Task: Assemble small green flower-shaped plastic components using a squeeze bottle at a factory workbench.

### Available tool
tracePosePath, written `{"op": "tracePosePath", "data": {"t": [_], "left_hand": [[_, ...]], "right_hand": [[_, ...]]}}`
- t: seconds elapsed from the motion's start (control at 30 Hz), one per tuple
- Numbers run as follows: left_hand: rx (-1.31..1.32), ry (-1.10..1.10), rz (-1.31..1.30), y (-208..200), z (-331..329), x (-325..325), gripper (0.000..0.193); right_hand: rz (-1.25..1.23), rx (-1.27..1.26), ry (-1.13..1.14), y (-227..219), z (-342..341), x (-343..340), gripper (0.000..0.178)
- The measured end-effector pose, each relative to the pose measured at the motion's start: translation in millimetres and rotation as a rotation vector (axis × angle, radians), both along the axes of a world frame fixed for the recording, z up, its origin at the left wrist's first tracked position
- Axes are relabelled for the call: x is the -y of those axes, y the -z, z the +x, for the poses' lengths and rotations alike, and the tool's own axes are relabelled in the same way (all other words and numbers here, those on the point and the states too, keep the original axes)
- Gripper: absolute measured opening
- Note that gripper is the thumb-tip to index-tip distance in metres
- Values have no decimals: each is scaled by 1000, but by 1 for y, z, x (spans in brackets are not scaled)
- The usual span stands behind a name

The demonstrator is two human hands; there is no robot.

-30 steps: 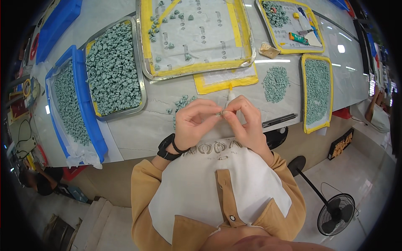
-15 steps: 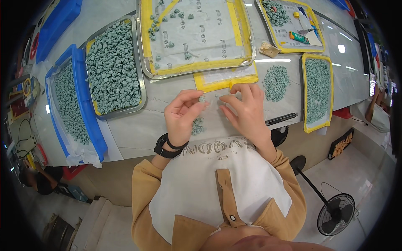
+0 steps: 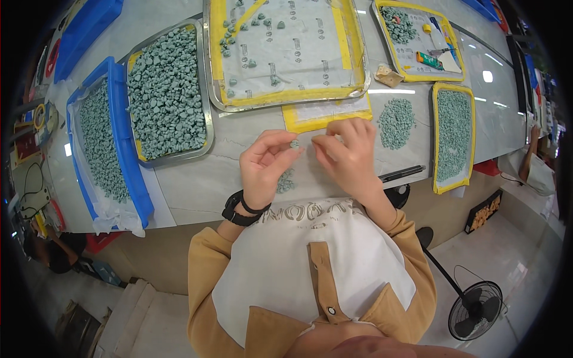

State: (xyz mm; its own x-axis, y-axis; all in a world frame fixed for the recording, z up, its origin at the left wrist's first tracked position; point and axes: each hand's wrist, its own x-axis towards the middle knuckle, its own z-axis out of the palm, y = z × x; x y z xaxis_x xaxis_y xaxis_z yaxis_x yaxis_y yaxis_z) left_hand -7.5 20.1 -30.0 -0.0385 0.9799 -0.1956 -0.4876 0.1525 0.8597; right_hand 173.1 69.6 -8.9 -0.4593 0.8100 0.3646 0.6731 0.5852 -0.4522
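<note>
My left hand (image 3: pixel 262 167), with a black watch on its wrist, pinches a small grey-green stone-like piece (image 3: pixel 294 144) between thumb and fingertips. Just to its right, my right hand (image 3: pixel 349 152) has thumb and forefinger pressed together, a little apart from that piece. Whatever its fingertips hold is too small to make out. Below the left fingers lies a little heap of small green pieces (image 3: pixel 285 181), partly covered by the hand. Right of my right hand a wider pile of small green pieces (image 3: pixel 396 124) is spread on the grey table (image 3: pixel 224 197).
Left stand a metal tray (image 3: pixel 209 140) of larger green pieces and a blue tray (image 3: pixel 138 197) of smaller ones. Ahead is a big yellow-edged tray (image 3: pixel 298 56) with scattered pieces. Another yellow-edged tray (image 3: pixel 436 161) stands right, near black tweezers (image 3: pixel 403 174). A tool tray (image 3: pixel 433 76) sits far right.
My right thumb and forefinger have closed together; a tiny piece seen near them is hidden now. My left hand keeps its piece, turned slightly. The whole view has shifted a little.
</note>
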Motion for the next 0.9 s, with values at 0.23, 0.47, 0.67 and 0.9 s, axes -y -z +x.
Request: {"op": "tracePosePath", "data": {"t": [0.23,0.47,0.67,0.9], "left_hand": [[57,257,-25,-9,4,-3,28],[98,301,-79,-6,4,-2,27],[75,297,-49,-4,5,-2,27],[93,317,-46,-6,5,-3,26]], "right_hand": [[-70,-266,-69,-23,13,12,33],[-50,-278,-76,-15,14,12,30],[-28,-204,-110,-18,14,11,32],[-16,-215,-91,-19,15,12,27]]}}
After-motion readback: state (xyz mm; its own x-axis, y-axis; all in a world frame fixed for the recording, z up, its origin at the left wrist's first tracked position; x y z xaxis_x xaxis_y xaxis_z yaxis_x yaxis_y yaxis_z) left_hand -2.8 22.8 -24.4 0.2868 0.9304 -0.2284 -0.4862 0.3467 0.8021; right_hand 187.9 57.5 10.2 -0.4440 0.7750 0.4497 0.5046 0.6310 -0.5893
